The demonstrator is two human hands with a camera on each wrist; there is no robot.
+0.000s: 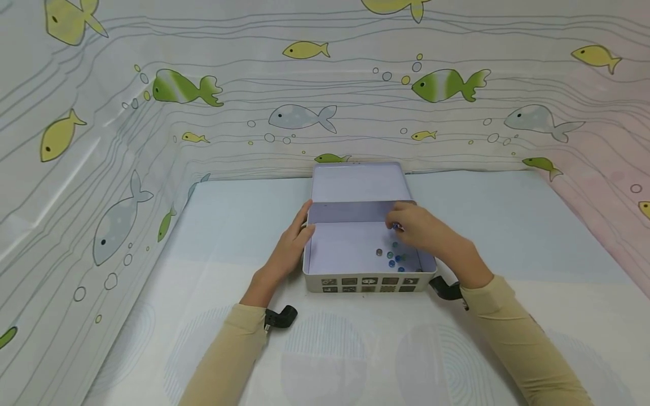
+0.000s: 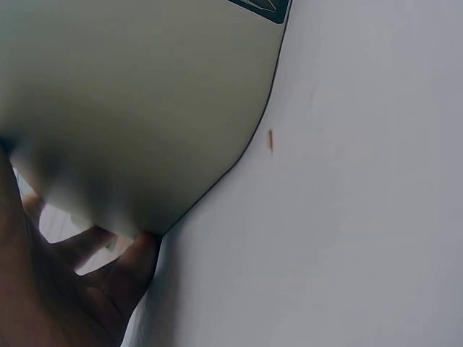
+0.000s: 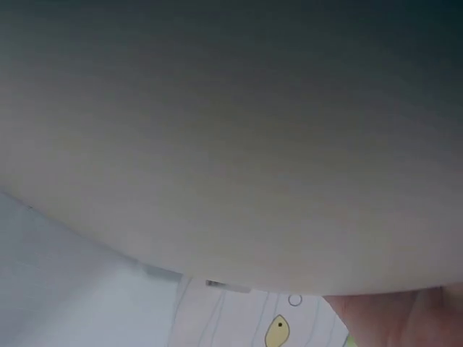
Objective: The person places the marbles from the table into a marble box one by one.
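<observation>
A pale metal box (image 1: 350,248) stands open on the table, its hinged lid (image 1: 358,181) tipped back. Several glass marbles (image 1: 391,263), mostly blue and green, lie on its floor toward the right front corner. My left hand (image 1: 286,248) holds the box's left side, thumb at the rim; its fingers (image 2: 130,267) touch the outer wall in the left wrist view. Over the right part of the box, my right hand (image 1: 418,226) has its fingers curled around blue marbles (image 1: 398,226). The box's wall (image 3: 231,181) fills most of the right wrist view.
Dark printed squares (image 1: 369,281) decorate the box's front. Behind the lid rises a wall covering (image 1: 244,146) with fish drawings, which also runs along both sides. The pale tabletop (image 1: 325,349) extends around the box. A black wrist camera (image 1: 281,317) sits at the left sleeve.
</observation>
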